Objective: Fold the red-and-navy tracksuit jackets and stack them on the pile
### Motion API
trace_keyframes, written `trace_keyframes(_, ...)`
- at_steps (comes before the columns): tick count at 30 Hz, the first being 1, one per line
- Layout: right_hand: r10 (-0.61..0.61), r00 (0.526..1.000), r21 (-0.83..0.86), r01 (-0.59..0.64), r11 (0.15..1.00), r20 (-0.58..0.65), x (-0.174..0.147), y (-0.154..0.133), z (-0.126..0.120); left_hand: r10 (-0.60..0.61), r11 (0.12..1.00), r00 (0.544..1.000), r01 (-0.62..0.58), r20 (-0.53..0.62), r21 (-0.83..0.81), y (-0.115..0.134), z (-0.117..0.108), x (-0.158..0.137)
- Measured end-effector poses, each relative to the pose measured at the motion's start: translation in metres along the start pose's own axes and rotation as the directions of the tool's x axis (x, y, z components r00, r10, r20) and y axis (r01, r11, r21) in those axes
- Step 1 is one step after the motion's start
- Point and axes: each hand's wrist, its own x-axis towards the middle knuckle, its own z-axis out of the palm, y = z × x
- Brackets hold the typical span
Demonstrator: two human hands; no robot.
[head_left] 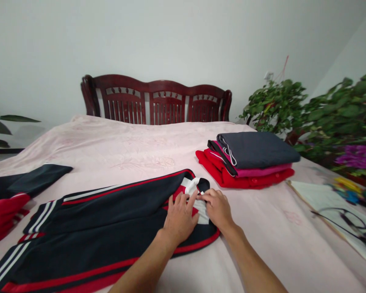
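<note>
Nearest the camera: two bare forearms (pixel 149 260), angled toward center above a pink bed sheet (pixel 152 152). Left hand (pixel 180 217): rests palm down on a dark garment (pixel 118 215), fingers slightly apart. Right hand (pixel 218 207): sits at white fabric (pixel 191 185) on the garment's right end, thumb and index close together; clamped or merely touching, cannot tell. Dark garment: lies flat at near center, striped bands to the left. Far right of hands: stack of folded clothes (pixel 259 150). Right: eyeglasses (pixel 350 221) on paper (pixel 317 195). Left: red clothing (pixel 6 219). Far: wooden headboard (pixel 167 110).
</note>
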Motion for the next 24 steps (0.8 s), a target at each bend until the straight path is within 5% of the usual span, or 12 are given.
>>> trace_keyframes(6, 0.149, 0.988, 0.214, -0.137, 0.967, -0.043, 0.003, 0.012, 0.006, 0.014, 1.0, 1.0, -0.014, 0.009, 0.023, 0.0, -0.003, -0.001)
trace_keyframes(10, 0.226, 0.973, 0.182, -0.213, 0.96, -0.055, 0.003, 0.016, 0.005, 0.017, 1.0, 1.0, -0.017, -0.001, 0.024, 0.0, -0.002, 0.0)
trace_keyframes(24, 0.168, 0.984, 0.072, -0.164, 0.984, -0.062, 0.0, 0.009, 0.002, 0.025, 0.999, 1.0, -0.025, 0.008, 0.035, -0.001, -0.001, 0.0)
